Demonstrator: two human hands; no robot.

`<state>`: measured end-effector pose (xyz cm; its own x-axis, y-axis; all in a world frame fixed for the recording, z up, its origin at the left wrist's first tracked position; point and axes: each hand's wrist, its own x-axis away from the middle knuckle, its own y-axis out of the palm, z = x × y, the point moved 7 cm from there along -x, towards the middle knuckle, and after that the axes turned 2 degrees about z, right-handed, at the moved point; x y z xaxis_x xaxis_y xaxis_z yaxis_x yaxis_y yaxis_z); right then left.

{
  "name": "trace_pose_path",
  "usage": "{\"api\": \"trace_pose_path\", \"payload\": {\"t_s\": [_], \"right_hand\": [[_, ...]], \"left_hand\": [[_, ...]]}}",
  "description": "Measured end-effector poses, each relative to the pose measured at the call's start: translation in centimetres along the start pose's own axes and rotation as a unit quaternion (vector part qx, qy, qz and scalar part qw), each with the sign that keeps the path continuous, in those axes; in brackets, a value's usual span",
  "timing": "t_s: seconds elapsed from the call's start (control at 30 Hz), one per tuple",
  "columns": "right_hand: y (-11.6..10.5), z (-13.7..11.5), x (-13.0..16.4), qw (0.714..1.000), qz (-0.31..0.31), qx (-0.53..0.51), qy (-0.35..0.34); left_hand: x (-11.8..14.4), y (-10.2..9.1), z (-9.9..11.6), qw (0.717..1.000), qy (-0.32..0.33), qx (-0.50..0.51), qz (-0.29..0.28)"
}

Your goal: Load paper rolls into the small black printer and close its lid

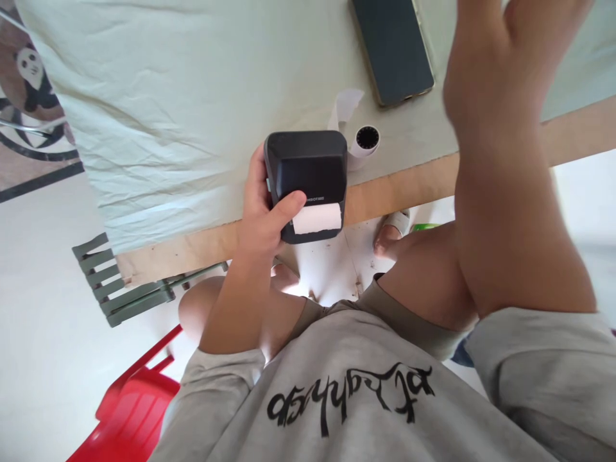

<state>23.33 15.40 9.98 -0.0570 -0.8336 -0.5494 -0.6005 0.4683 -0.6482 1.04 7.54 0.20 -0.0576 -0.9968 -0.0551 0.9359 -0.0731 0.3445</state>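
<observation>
At the far left, a dark patterned floor (29,83) with a small white face shape peeks out past the edge of the picture, so only a bit of it shows. Next comes a grey-green slatted chair (120,282), partly tucked under the table, and a red plastic chair (129,404) cut off at the bottom edge. Around them is a wide stretch of pale floor.

The table (409,183) has a bare wooden edge in front. A pale green cloth (168,96) covers the rest, with lots of flat room on its left part.

The left hand (262,205) is wrapped around a small black printer (308,179). The thumb lies over the front, and the fingers are hidden behind the box. The printer is held right at the table's front edge, half over the cloth and half past it. A strip of white paper (317,218) sticks out of its slot. The tiny word on the printer is too small to read.

Just beside the printer, on the cloth, lies a paper roll (364,141) with a loose end curling up. Farther back is a dark phone (392,48), cut off at the top.

The right hand (505,58) is raised, very close and blurry, holding nothing. Its fingers look spread, but the tips run out of the picture. The two hands are well apart.
</observation>
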Motion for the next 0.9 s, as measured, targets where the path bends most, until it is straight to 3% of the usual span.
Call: {"api": "trace_pose_path", "payload": {"t_s": [0.1, 0.17, 0.3, 0.57, 0.8, 0.9], "right_hand": [[-0.1, -5.8, 4.5, 0.969, -0.035, -0.023, -0.245], [0.4, -8.2, 7.6, 0.953, -0.038, -0.011, -0.301], [1.6, -9.7, 10.1, 0.959, -0.071, 0.030, -0.273], [1.7, -8.9, 9.2, 0.958, -0.109, 0.039, -0.262], [2.6, -8.6, 9.2, 0.955, -0.195, 0.017, -0.224], [2.5, -8.7, 9.0, 0.952, -0.198, -0.012, -0.231]], "left_hand": [[-0.2, 0.4, 0.5, 1.000, -0.014, 0.023, 0.008], [-0.3, 0.8, 1.0, 0.998, -0.023, 0.051, 0.013], [-0.5, 1.2, 1.4, 0.998, -0.033, 0.049, 0.013], [-0.2, 1.4, 1.4, 0.996, -0.043, 0.078, 0.002], [-0.2, 0.9, 1.0, 0.994, -0.077, 0.069, 0.036], [-0.2, 0.8, 0.9, 0.993, -0.095, 0.056, 0.043]]}}
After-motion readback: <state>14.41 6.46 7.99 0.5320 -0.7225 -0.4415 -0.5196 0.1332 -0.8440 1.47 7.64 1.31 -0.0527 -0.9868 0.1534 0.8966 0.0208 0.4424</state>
